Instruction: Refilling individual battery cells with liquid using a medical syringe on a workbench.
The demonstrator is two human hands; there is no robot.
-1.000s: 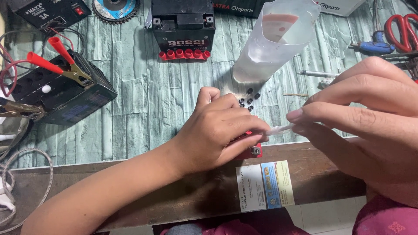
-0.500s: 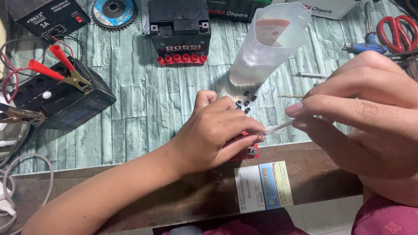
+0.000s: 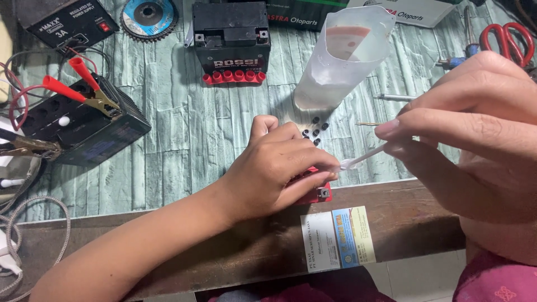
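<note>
My left hand [image 3: 277, 168] lies cupped over a small red battery [image 3: 316, 193] at the near edge of the bench and holds it still. Only a red corner and a metal terminal of it show. My right hand [image 3: 475, 134] pinches a thin clear plastic dropper [image 3: 363, 159] whose tip rests at my left fingertips, above the battery's top. Several small black caps [image 3: 314, 131] lie just behind my left hand. A cut translucent plastic bottle [image 3: 344, 59] with clear liquid stands behind them.
A black battery with a red cap strip [image 3: 230, 39] stands at the back. At left, another black battery [image 3: 84, 126] carries red-handled clamps, with a power supply box [image 3: 67, 22], a grinding disc [image 3: 149, 15] and cables. Red scissors [image 3: 506, 40] lie far right. A wooden rail [image 3: 391, 218] edges the bench.
The view has dipped slightly, so everything sits a little lower in frame. Both hands stay where they were, dropper tip still at the battery.
</note>
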